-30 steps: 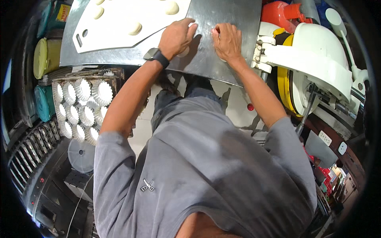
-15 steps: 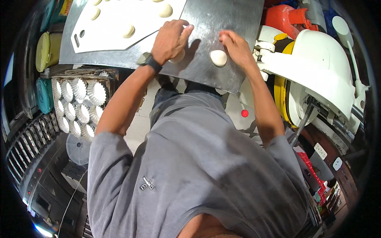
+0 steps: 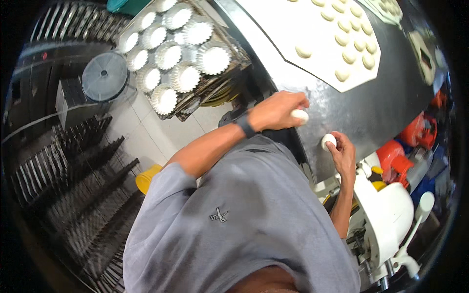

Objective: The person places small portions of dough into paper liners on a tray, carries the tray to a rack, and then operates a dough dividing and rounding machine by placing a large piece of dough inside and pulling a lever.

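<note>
Far left I see dark wire racks [image 3: 73, 195] stacked low, and above them a round grey lid [image 3: 104, 76] lying flat on a dark box. Next along, a tray [image 3: 205, 95] carries rows of fluted white cups [image 3: 213, 59], set close together. Below it a bit of yellow bucket [image 3: 145, 178] shows on the pale floor tiles, just beside my grey sleeve. My left hand [image 3: 276, 111], with a dark band at the wrist, is curled closed over a pale dough ball [image 3: 300, 115] at the near edge of the steel table [image 3: 391, 102]; the ball pokes out past the fingers [image 3: 299, 101], and I cannot tell whether it rests on the steel. Just to its right, my right hand [image 3: 344, 155] cups a second dough ball [image 3: 328, 140] at its fingertips, fingers closed round it, also at the table's near edge. The two balls are near each other but apart. Farther up the table lies a white board [image 3: 293, 24] with many small dough pieces [image 3: 342, 74] in rows. At the right, beneath my right forearm, stands a white machine [image 3: 386, 215], with red containers [image 3: 410, 134] beyond it.
</note>
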Action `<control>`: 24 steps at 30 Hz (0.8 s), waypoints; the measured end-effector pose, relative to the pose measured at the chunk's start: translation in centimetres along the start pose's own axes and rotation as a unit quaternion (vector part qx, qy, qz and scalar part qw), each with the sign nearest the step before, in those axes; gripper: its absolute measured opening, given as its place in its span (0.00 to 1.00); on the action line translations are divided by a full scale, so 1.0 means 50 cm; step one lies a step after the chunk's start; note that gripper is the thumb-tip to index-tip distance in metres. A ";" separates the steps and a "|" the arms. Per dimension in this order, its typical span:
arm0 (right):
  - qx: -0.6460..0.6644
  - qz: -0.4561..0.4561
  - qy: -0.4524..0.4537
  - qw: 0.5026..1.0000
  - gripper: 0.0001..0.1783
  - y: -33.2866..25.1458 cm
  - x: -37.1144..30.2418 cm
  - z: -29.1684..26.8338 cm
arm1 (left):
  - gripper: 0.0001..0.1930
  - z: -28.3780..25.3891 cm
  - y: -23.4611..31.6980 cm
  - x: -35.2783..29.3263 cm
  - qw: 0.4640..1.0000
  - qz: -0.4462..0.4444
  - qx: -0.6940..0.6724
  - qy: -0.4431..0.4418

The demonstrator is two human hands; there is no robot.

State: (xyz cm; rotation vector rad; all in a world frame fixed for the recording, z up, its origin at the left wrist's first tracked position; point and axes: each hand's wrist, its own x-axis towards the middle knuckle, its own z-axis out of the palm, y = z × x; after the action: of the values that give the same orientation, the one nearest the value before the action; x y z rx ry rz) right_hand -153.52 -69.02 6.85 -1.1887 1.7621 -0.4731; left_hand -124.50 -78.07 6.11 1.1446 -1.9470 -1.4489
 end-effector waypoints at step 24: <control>-0.197 -0.299 0.290 0.887 0.15 -0.288 0.296 0.162 | 0.18 -0.360 -0.170 0.050 0.896 0.165 0.303 0.280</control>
State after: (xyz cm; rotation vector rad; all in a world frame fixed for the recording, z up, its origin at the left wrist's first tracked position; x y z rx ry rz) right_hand -140.71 -87.11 6.19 -2.0671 2.0221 -0.9401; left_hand -109.26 -90.96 4.11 1.2135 -2.0540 -0.2654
